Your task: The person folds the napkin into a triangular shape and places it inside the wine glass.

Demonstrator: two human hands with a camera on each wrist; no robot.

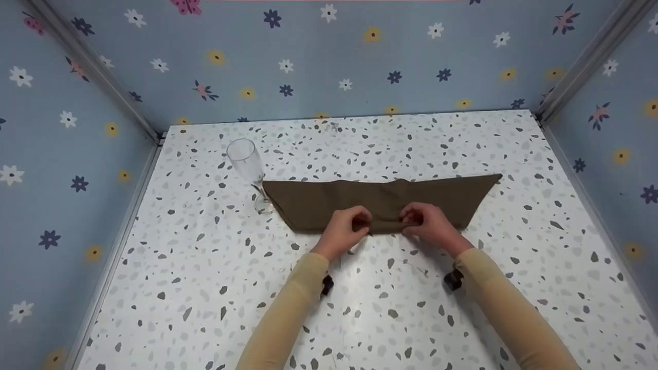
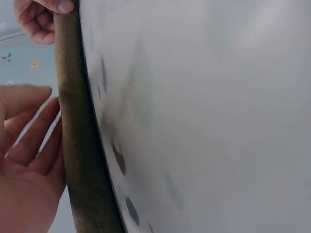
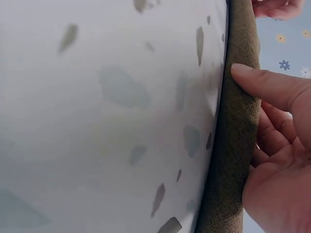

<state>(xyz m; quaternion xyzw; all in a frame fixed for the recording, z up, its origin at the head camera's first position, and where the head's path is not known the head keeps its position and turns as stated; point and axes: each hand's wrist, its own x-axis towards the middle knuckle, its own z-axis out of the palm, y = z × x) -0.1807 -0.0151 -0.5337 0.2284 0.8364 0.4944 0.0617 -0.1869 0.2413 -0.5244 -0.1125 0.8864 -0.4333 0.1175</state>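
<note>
A brown cloth napkin [image 1: 329, 198] lies folded in a wide trapezoid, its near edge forming a thick roll in both wrist views. My left hand [image 1: 345, 231] is at this edge, left of the middle. In the left wrist view its fingers [image 2: 48, 114] touch the cloth from behind, while the thumb stands off it. Right of the middle, my right hand [image 1: 429, 226] pinches the rolled edge. The right wrist view shows its thumb [image 3: 250, 77] on the roll's front and the other fingers behind, partly hidden by cloth.
An empty stemmed glass [image 1: 247, 162] stands beside the napkin's left corner, its foot close to the cloth. The white speckled table [image 1: 370, 318] is enclosed by blue flowered panels [image 1: 318, 67] at the back and both sides.
</note>
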